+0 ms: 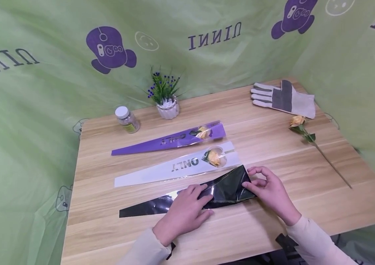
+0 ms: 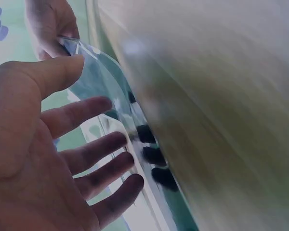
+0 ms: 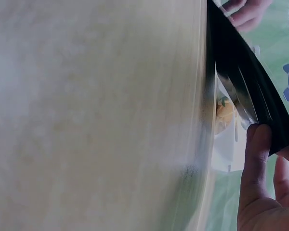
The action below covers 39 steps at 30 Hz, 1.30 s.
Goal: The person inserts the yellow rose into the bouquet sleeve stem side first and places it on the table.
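A black flower sleeve (image 1: 228, 187) lies at the front of the table, its narrow end to the left and its wide end raised and bulging. My right hand (image 1: 273, 189) pinches the wide end between thumb and fingers; in the right wrist view, the thumb is on one side of the black film (image 3: 243, 72). My left hand (image 1: 185, 213) rests on the middle of the sleeve, and the left wrist view shows its extended fingers (image 2: 94, 156) against the glossy film. Just behind lies a white sleeve (image 1: 151, 175) with a peach rose (image 1: 214, 157) in its heart-shaped window.
Farther back are a purple sleeve (image 1: 147, 146) holding another rose, a lidded jar (image 1: 127, 120) and a potted plant (image 1: 168, 108). To the right lie a loose peach rose (image 1: 297, 120) with a long stem and a work glove (image 1: 283, 98). Green curtains surround the table.
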Motion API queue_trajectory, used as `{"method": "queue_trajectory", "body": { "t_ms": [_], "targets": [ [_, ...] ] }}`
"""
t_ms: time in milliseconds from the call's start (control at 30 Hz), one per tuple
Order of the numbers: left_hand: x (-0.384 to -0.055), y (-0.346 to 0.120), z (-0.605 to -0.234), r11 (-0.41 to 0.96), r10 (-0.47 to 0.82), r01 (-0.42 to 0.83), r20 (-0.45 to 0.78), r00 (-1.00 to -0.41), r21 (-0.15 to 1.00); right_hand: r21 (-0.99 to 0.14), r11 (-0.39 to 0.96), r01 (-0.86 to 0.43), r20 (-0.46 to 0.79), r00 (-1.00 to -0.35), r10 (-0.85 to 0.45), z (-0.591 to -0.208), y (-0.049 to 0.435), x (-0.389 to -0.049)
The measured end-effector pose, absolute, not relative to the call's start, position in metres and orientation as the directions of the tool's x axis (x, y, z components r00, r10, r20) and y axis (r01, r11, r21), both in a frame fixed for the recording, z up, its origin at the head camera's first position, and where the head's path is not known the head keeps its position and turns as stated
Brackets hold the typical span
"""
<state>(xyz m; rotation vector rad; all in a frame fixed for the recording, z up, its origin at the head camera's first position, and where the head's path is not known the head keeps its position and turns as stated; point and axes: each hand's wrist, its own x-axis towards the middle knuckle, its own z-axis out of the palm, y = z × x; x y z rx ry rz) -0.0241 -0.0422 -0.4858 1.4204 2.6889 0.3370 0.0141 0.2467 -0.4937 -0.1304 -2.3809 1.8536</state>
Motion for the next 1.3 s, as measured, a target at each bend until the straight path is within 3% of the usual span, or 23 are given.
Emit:
{"method": "queue_trajectory", "body": {
  "t_ms": [133,233,567,767,967,1100,1300],
  "targets": [
    [-0.022,-0.026,-0.483,0.460,0.873,0.855,0.056,-0.485,0.241,-0.957,0.290,0.014,0.026,-0.991,0.134,-0.492,0.247,0.015],
    [-0.019,-0.019,-0.484,0.437,0.887,0.865,0.040,-0.460,0.244,-0.950,0.311,0.033,0.003,-0.993,0.115,-0.490,0.247,0.016],
    [-0.022,-0.015,-0.487,0.480,0.870,0.852,0.013,-0.494,0.209,-0.897,0.441,-0.031,0.026,-0.999,-0.018,-0.488,0.256,0.019],
    [-0.026,-0.013,-0.488,0.496,0.857,0.843,0.036,-0.513,0.207,-0.911,0.404,-0.085,0.031,-0.990,-0.136,-0.483,0.261,0.019],
    [-0.031,-0.007,-0.490,0.506,0.848,0.838,0.061,-0.527,0.203,-0.883,0.453,-0.121,0.055,-0.986,-0.156,-0.485,0.256,0.018],
    [-0.037,0.003,-0.491,0.537,0.808,0.783,0.075,-0.584,0.316,-0.846,0.503,-0.177,0.104,-0.980,-0.170,-0.484,0.250,0.016],
    [-0.050,0.021,-0.490,0.509,0.663,0.466,0.016,-0.748,0.724,-0.770,0.571,-0.284,0.208,-0.958,-0.197,-0.484,0.241,0.013]
  ]
}}
